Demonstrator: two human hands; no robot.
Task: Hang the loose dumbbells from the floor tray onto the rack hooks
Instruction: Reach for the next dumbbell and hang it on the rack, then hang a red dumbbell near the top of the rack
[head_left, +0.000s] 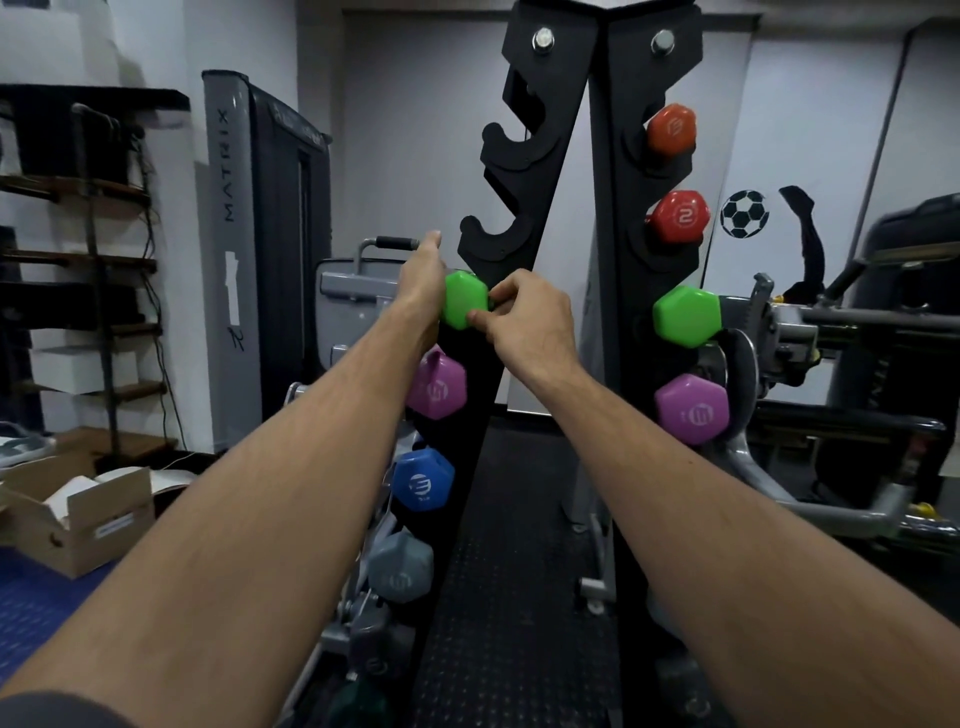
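Head view: our right hand (524, 319) pinches the green dumbbell (464, 306) at its near end; our left hand (423, 275), fingers straight, rests alongside. Its long axis runs away from us, just below the empty hook (491, 236).

"MATRIX" runs down the grey machine panel (227, 171) left of the left hand (423, 280), and a "2" marks the red dumbbell (679, 217) up right of the right hand (530, 317).
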